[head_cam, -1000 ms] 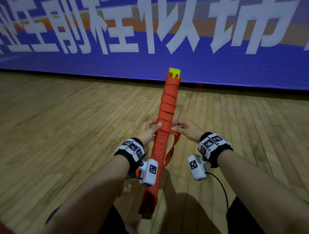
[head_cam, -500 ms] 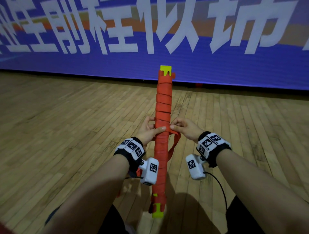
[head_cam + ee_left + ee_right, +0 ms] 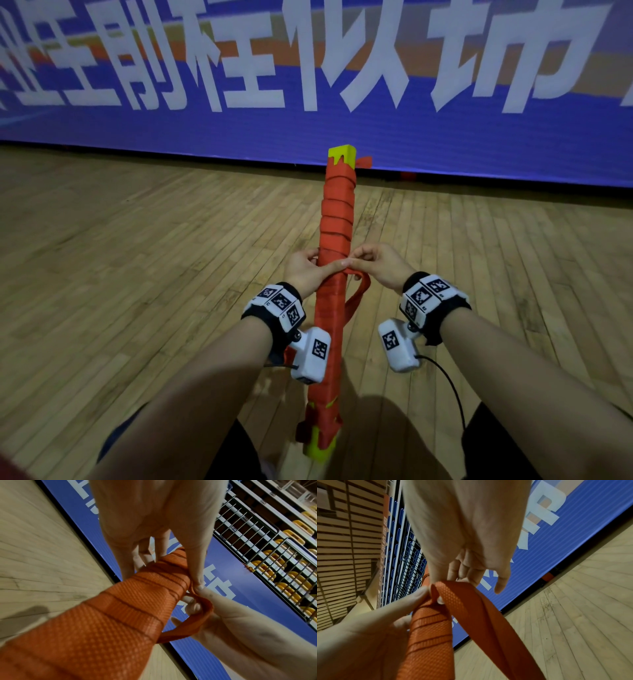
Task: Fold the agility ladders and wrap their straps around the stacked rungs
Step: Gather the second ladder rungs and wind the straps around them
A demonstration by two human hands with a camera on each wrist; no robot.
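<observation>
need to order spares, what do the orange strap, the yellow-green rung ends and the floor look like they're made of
Orange strap: looks like woven synthetic webbing, matte; a fine diamond weave shows in the wrist views.
Yellow-green rung ends: probably moulded plastic, smooth with squared edges; the rest is hidden under the wraps.
Floor: narrow wooden boards with a dull sheen and scuffs, likely sealed hardwood.

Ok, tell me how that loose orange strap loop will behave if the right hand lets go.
The loose orange webbing strap loop sags beside the wrapped bundle of rungs, so it is probably floppy and light. Released by the right hand, it would likely slacken.
</observation>
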